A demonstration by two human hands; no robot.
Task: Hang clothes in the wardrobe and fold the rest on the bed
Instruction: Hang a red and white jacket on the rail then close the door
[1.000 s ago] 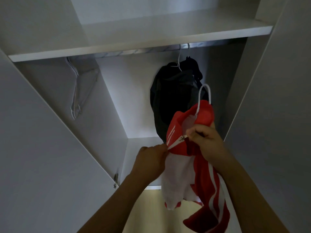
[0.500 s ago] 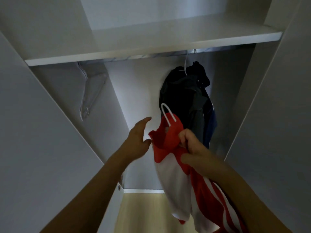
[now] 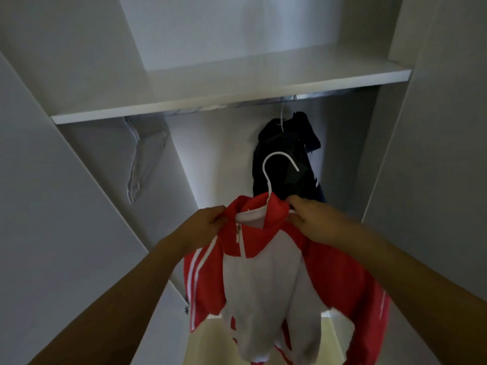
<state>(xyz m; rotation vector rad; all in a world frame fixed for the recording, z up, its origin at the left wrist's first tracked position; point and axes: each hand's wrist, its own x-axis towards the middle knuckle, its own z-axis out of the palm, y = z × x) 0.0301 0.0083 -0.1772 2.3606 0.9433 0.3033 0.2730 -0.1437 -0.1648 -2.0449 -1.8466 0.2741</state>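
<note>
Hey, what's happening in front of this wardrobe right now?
A person is holding a red and white jacket up in front of an open wardrobe. It sits on a white hanger; the left hand grips one shoulder and the right hand grips the other. The hook is not yet on the rail under the shelf. A dark garment already hangs there, and an empty hanger hangs farther left.

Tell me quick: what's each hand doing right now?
Left hand: grips the left shoulder of the red and white jacket.
Right hand: grips the jacket's right shoulder at the white hanger.
</note>
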